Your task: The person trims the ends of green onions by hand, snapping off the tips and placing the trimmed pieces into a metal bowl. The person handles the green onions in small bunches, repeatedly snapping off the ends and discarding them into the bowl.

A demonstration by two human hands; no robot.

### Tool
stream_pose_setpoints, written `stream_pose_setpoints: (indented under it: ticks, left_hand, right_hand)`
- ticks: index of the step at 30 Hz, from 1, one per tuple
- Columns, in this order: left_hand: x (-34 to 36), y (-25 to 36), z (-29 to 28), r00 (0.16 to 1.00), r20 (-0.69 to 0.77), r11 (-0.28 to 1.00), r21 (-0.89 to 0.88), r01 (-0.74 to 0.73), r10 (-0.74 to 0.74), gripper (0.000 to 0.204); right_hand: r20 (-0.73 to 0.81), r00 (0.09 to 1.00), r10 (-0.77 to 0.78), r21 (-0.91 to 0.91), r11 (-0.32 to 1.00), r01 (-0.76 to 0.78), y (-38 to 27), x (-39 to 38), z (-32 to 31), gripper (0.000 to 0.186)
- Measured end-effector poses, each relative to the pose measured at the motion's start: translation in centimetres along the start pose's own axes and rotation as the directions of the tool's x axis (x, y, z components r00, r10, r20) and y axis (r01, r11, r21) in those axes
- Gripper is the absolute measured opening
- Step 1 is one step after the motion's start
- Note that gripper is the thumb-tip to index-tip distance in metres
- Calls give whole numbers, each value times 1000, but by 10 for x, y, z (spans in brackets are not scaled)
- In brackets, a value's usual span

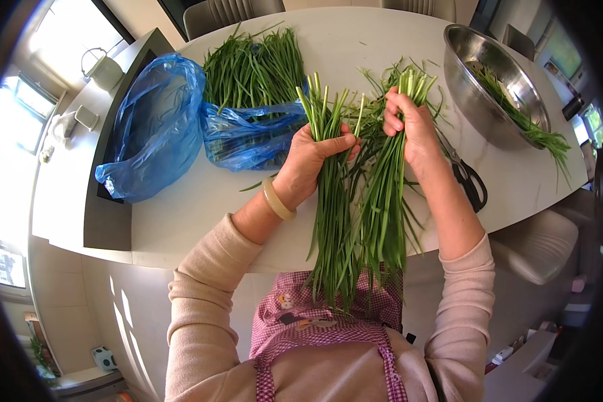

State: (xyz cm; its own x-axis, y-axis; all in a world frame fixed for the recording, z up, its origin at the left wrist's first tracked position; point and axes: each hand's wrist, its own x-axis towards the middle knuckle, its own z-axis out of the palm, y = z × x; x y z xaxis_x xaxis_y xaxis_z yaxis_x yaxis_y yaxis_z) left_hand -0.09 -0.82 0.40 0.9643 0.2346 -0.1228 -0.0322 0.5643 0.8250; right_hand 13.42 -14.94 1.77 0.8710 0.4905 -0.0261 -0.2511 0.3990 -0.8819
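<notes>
Head view, looking down: a bunch of long, flat green leaves with pale stem ends [333,214] hangs from my left hand [318,151], whose thumb and fingers are closed around it. A second, similar green bunch [385,214] hangs from my right hand [409,120], the fingers curled round it just below the pale ends. My hands are near each other but apart. Holding both bunches high on the stems probably keeps the pale ends lined up and exposed, while the leaves droop toward me, past the table edge and in front of my pink checked cloth apron [328,331].

Loose green trimmings [435,100] lie around and beyond my right hand, on the white marbled table [174,228]. Just beside my right forearm rest black-handled scissors [474,187], seemingly set within easy reach.

Beyond my left hand, a thick heap of green leaves [254,67] sits by a crumpled translucent blue plastic bag [161,127], spread open, I judge, for easy access. Farther out to my right, a wide, shiny steel bowl [463,100] holds more long leaves [509,100], some trailing over its rim, perhaps because they are too long for it.
</notes>
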Motion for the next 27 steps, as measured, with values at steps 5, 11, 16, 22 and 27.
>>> stream_pose_setpoints:
  ticks: [5, 11, 16, 22, 27]
  left_hand:
    - [1, 0, 1, 999, -35, 1000, -14, 0, 0, 14]
    - [0, 1, 5, 999, -30, 1000, 5, 30, -30, 12]
    - [-2, 3, 1, 994, 44, 995, -3, 103, -102, 11]
    - [4, 9, -8, 991, -69, 988, -110, 110, -118, 17]
    - [11, 4, -19, 992, -4, 970, -211, 122, -125, 16]
  right_hand:
    - [292, 931, 218, -324, 939, -118, -7, -18, 12, 18]
    - [180, 975, 130, -208, 974, -91, -6, -7, 1, 18]
    - [269, 951, 152, -312, 948, -63, -3, -16, 13, 13]
    - [302, 949, 90, -138, 989, -50, -14, -9, -1, 14]
    - [304, 952, 34, -99, 995, -4, -24, -7, -3, 17]
